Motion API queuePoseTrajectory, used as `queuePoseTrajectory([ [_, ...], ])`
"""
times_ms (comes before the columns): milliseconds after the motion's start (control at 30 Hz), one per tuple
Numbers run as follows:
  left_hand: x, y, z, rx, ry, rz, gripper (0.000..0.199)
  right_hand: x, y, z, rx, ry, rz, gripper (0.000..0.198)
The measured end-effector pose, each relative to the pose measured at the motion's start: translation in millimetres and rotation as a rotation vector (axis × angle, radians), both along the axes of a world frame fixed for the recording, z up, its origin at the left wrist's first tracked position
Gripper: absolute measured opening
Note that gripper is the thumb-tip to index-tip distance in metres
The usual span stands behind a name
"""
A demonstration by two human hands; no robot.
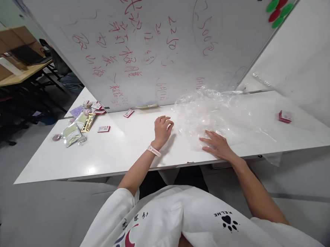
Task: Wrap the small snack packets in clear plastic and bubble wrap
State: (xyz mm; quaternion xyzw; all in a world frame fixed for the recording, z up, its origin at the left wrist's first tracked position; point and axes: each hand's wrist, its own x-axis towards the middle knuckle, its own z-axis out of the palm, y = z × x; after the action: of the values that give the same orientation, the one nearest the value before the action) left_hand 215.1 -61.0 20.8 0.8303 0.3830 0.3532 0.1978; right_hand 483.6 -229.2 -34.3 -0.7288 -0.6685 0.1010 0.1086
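Note:
My right hand (216, 145) lies with fingers spread on the near left part of a large clear plastic sheet or bag (206, 113), which is crumpled on the white table (127, 152). To the left of the plastic, my left hand (163, 130) is raised slightly over the tabletop. Its fingers are loosely bent with nothing visible in them, and it wears a pale wristband (154, 150). Whether the plastic is one layer or several I cannot tell.
Small red-and-white boxes (104, 129) (129, 113) lie to the left, beside a pile of packets with a gold sachet (88, 122) and a pale green pouch (72, 134). Another red box (285, 116) sits at the right. A whiteboard (183, 51) stands along the back.

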Motion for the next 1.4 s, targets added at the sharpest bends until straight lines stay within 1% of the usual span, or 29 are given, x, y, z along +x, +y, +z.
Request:
queuePoseTrajectory([
  [67,-9,-1,3.5,-0.056,-0.119,0.068,0.01,10,0,6,0.035,0.052,-0.021,0.034],
  [100,-14,-3,6.2,-0.108,-0.181,0.089,0.009,10,0,10,0.086,0.087,-0.041,0.026],
  [133,-18,-5,9.2,-0.179,-0.241,0.096,0.008,8,-1,14,0.163,0.125,-0.077,0.021],
  [200,-16,-8,15.9,-0.368,-0.347,0.067,0.01,-3,1,25,0.368,0.198,-0.195,0.024],
  [233,-9,-7,19.2,-0.484,-0.386,0.042,0.015,-10,3,30,0.478,0.217,-0.271,0.027],
  [300,15,-1,24.7,-0.729,-0.425,0.019,0.033,-25,10,40,0.654,0.219,-0.379,0.029],
  [367,49,10,28.5,-0.928,-0.428,0.046,0.046,-38,19,48,0.735,0.211,-0.402,0.027],
  [400,66,15,30.1,-0.977,-0.43,0.061,0.045,-44,22,50,0.744,0.215,-0.387,0.026],
  [467,89,23,34.8,-0.994,-0.444,0.079,0.034,-51,27,53,0.741,0.242,-0.344,0.026],
  [533,90,23,44.0,-0.944,-0.514,0.052,0.026,-54,27,53,0.753,0.282,-0.324,0.027],
  [600,66,15,58.9,-0.886,-0.669,-0.071,0.021,-56,23,53,0.773,0.352,-0.356,0.028],
  [667,25,1,77.6,-0.856,-0.869,-0.284,0.021,-58,19,55,0.782,0.453,-0.433,0.031],
  [700,3,-6,87.2,-0.851,-0.936,-0.345,0.02,-60,18,57,0.78,0.515,-0.466,0.033],
  [733,-19,-13,96.1,-0.829,-0.976,-0.372,0.018,-63,17,59,0.774,0.583,-0.472,0.036],
  [767,-39,-20,103.8,-0.796,-1.012,-0.367,0.015,-67,18,62,0.76,0.658,-0.441,0.041],
  [833,-70,-31,114.6,-0.739,-1.066,-0.321,0.01,-79,24,68,0.682,0.821,-0.298,0.053],
  [900,-89,-39,119.1,-0.715,-1.111,-0.255,0.01,-97,34,73,0.499,0.998,-0.149,0.066],
  [967,-98,-45,119.8,-0.724,-1.14,-0.189,0.016,-119,46,77,0.229,1.2,-0.054,0.076],
  [1033,-103,-49,118.8,-0.73,-1.15,-0.141,0.021,-145,59,79,-0.032,1.391,0.004,0.08],
  [1067,-105,-50,117.8,-0.724,-1.154,-0.127,0.021,-156,65,79,-0.132,1.463,0.021,0.08],
  [1100,-108,-50,116.1,-0.714,-1.159,-0.12,0.02,-166,70,79,-0.202,1.51,0.018,0.079],
  [1133,-114,-48,113.6,-0.694,-1.168,-0.109,0.017,-172,74,79,-0.237,1.535,-0.009,0.075],
  [1167,-121,-46,109.8,-0.664,-1.182,-0.088,0.014,-174,78,78,-0.228,1.544,-0.061,0.069],
  [1200,-131,-42,104.5,-0.623,-1.202,-0.05,0.011,-172,80,78,-0.177,1.544,-0.13,0.063],
  [1233,-144,-38,97.7,-0.577,-1.226,0.007,0.011,-166,82,77,-0.09,1.538,-0.209,0.058],
  [1300,-172,-30,80.0,-0.494,-1.255,0.172,0.016,-145,83,74,0.149,1.512,-0.367,0.051],
  [1333,-186,-27,69.9,-0.478,-1.247,0.271,0.021,-132,82,72,0.256,1.49,-0.42,0.048],
  [1367,-198,-23,59.9,-0.483,-1.204,0.366,0.024,-120,81,71,0.332,1.458,-0.454,0.046],
  [1400,-207,-20,50.4,-0.495,-1.134,0.447,0.026,-108,79,69,0.369,1.416,-0.468,0.043],
])
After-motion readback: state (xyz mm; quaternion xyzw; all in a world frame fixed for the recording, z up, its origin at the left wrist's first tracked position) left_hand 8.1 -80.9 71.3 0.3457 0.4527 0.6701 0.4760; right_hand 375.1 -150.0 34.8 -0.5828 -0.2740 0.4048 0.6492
